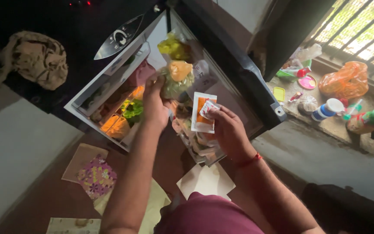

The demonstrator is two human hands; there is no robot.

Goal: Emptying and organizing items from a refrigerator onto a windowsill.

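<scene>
Dim kitchen corner, and you're looking straight down into an open fridge [109, 93], its door [221, 73] swung wide to the right with packets crowding the door shelf. Your left hand [154, 104] is up at the shelf line, fingers closed around a clear plastic bag of greenish produce [176, 82] with an orange knot of plastic at its top. That bag hangs right between the fridge body and the door. Above it sits a yellow bag [172, 45], tucked higher in the door.

Your right hand [226, 130] is lower and just to the right, well clear of the left, pinching a small white and red sachet [207, 108] between thumb and fingertips. Right behind that sachet stands a larger white packet with an orange panel [202, 115], upright in the door shelf; whether your fingers touch it too, you can't tell from here. A red thread [249, 161] circles your right wrist.

Inside the fridge you've got orange bags [115, 125] and something leafy green [133, 109] on the lower shelf. Off to the right, a stone ledge [325, 128] by the barred window carries an orange plastic bag [345, 80], a white-lidded jar [327, 108] and a green-lidded jar [373, 119]. Down on the brown floor by your left arm lies a flowered cloth [96, 177], and a crumpled tan cloth [35, 58] rests on top of the dark fridge.
</scene>
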